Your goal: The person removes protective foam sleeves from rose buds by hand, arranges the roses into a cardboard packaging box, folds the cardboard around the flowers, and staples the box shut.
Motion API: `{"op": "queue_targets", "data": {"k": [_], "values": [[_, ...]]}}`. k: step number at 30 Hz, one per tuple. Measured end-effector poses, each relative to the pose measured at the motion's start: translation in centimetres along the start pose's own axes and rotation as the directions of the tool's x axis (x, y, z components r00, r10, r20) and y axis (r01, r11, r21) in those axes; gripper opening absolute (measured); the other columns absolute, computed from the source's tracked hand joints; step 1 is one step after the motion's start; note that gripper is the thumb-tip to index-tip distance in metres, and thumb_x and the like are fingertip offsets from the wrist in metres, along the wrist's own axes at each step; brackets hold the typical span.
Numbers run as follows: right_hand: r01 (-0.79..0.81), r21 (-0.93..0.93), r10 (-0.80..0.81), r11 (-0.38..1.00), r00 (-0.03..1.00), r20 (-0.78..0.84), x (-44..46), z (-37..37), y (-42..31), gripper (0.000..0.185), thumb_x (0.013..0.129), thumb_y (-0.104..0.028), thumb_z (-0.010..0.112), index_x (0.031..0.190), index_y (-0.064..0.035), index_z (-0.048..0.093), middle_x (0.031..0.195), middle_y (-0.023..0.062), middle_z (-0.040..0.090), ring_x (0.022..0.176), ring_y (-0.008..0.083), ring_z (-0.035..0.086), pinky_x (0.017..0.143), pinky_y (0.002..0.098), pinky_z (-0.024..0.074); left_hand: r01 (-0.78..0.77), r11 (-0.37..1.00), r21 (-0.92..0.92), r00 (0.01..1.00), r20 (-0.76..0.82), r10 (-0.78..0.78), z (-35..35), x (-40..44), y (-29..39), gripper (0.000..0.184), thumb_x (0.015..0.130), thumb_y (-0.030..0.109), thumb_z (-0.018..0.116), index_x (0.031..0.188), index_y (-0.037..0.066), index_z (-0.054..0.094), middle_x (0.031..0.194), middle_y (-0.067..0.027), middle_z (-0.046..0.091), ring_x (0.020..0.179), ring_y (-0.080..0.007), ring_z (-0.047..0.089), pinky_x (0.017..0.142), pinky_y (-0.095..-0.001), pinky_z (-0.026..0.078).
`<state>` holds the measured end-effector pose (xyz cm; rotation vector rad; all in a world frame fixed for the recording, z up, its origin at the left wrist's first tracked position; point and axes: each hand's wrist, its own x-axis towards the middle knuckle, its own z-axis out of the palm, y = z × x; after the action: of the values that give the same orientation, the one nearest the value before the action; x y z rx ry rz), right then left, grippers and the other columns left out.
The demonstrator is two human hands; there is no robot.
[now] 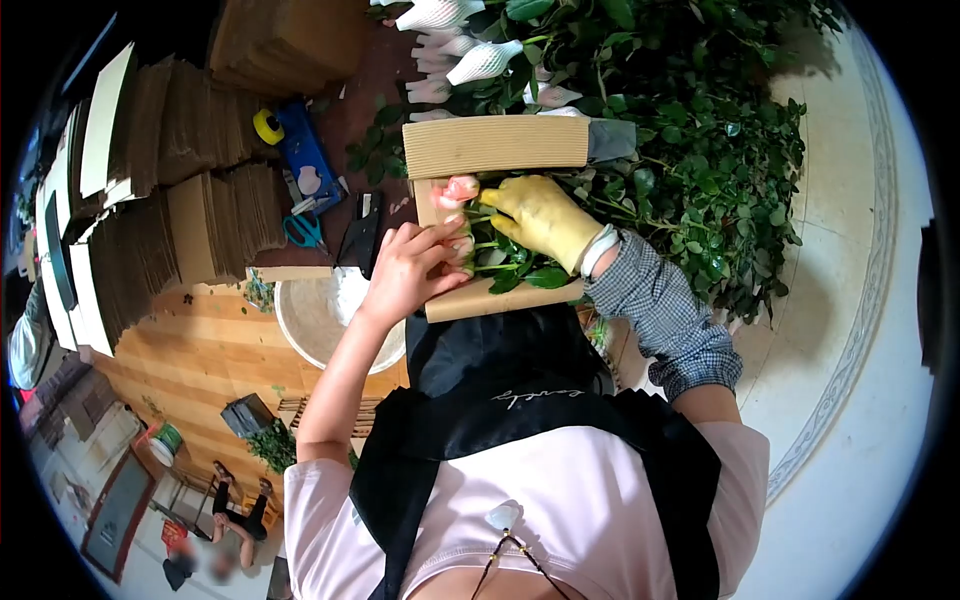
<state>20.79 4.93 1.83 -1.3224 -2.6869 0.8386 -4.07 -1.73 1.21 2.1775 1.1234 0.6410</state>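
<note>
Roses with pink heads and green leafy stems lie between 2 tan cardboard flaps, stems running rightward. The bare left hand curls its grip about the nearer heads; the yellow-gloved right hand, part-closed, sits nearest the far bloom, hold unclear.

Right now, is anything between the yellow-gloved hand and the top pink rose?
Nothing visible is: the yellow-gloved right hand is right beside the top pink rose; whether they touch, I can't tell.

Bright light pales the floor at right, the leaves hold dark shadows, and fisheye distortion bends the blackened edges.
</note>
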Motion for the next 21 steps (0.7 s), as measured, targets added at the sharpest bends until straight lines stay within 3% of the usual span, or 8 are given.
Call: {"op": "queue_targets", "data": {"k": [2,4,5,6,9,13,19,21], "values": [[0.035,0.034,-0.031,0.999,0.995,-0.093,-0.4,0.5,0.3,0.019,0.085,-0.020,0.072,0.100,-0.0084,0.067,0.084,0.0103,0.067,0.082,0.0336,0.066,0.073,0.0473,0.0531,0.040,0.992,-0.122,0.999,-0.022,-0.043,1.1,-0.3,-0.5,0.023,0.075,0.024,0.084,0.084,0.008,0.070,0.121,-0.0003,0.068,0.091,-0.0227,0.057,0.087,-0.0351,0.045],[-0.013,-0.037,0.010,0.999,0.997,-0.076,-0.2,0.8,-0.3,0.019,0.085,-0.020,0.072,0.099,-0.0084,0.067,0.082,0.0098,0.067,0.080,0.0331,0.066,0.071,0.0469,0.0529,0.351,0.764,-0.541,0.851,-0.156,-0.501,2.6,-0.7,-1.1,0.022,0.079,0.018,0.081,0.094,0.006,0.071,0.111,-0.0029,0.069,0.092,-0.0229,0.059,0.091,-0.0368,0.045],[-0.036,-0.043,0.033,0.998,0.998,-0.061,0.0,0.6,-0.7,0.019,0.085,-0.021,0.072,0.099,-0.0088,0.067,0.080,0.0096,0.066,0.078,0.0327,0.066,0.070,0.0464,0.0529,0.444,0.768,-0.462,0.773,-0.236,-0.589,2.9,-0.4,-1.4,0.032,0.081,0.018,0.081,0.109,0.007,0.069,0.114,-0.0067,0.067,0.102,-0.0246,0.058,0.097,-0.0394,0.044],[-0.033,-0.042,0.030,0.999,0.998,-0.059,-0.1,0.4,-1.0,0.019,0.085,-0.021,0.072,0.099,-0.0088,0.067,0.080,0.0096,0.066,0.078,0.0327,0.066,0.070,0.0464,0.0529,0.433,0.882,-0.187,0.806,-0.358,-0.472,3.5,0.2,-1.6,0.047,0.079,0.024,0.084,0.118,0.007,0.065,0.129,-0.0151,0.058,0.120,-0.0317,0.052,0.104,-0.0436,0.040],[-0.085,-0.096,0.080,0.992,0.995,-0.054,-0.3,0.6,-1.5,0.015,0.088,-0.023,0.069,0.096,-0.0096,0.069,0.081,0.0107,0.070,0.080,0.0322,0.069,0.071,0.0457,0.0551,0.577,0.738,-0.351,0.716,-0.217,-0.663,6.8,1.8,-2.5,0.055,0.078,0.030,0.085,0.124,0.009,0.064,0.141,-0.0258,0.043,0.134,-0.0425,0.039,0.111,-0.0488,0.035],[-0.141,-0.060,0.122,0.988,0.961,-0.246,-1.3,-1.0,-3.0,0.021,0.089,-0.024,0.069,0.106,-0.0117,0.071,0.073,0.0090,0.068,0.072,0.0314,0.068,0.067,0.0458,0.0545,0.539,0.731,-0.418,0.704,-0.254,-0.664,8.6,2.2,-3.2,0.049,0.079,0.028,0.084,0.123,0.013,0.069,0.144,-0.0238,0.042,0.134,-0.0402,0.039,0.111,-0.0472,0.036],[0.051,0.287,0.070,0.957,0.915,-0.398,-0.3,-0.7,-3.5,0.027,0.089,-0.011,0.067,0.115,-0.0086,0.069,0.096,0.0145,0.071,0.084,0.0334,0.070,0.074,0.0438,0.0569,0.518,0.721,-0.461,0.710,-0.238,-0.662,8.5,1.4,-2.7,0.046,0.079,0.024,0.084,0.120,0.008,0.071,0.147,-0.0246,0.041,0.138,-0.0405,0.038,0.114,-0.0471,0.035],[0.029,0.279,0.080,0.960,0.926,-0.369,0.3,-0.1,-3.3,0.028,0.088,-0.010,0.066,0.116,-0.0072,0.068,0.098,0.0151,0.070,0.085,0.0348,0.069,0.076,0.0440,0.0573,0.502,0.718,-0.482,0.717,-0.232,-0.657,8.2,1.4,-2.5,0.046,0.079,0.024,0.084,0.119,0.007,0.071,0.147,-0.0251,0.042,0.138,-0.0404,0.038,0.114,-0.0470,0.035]]}}
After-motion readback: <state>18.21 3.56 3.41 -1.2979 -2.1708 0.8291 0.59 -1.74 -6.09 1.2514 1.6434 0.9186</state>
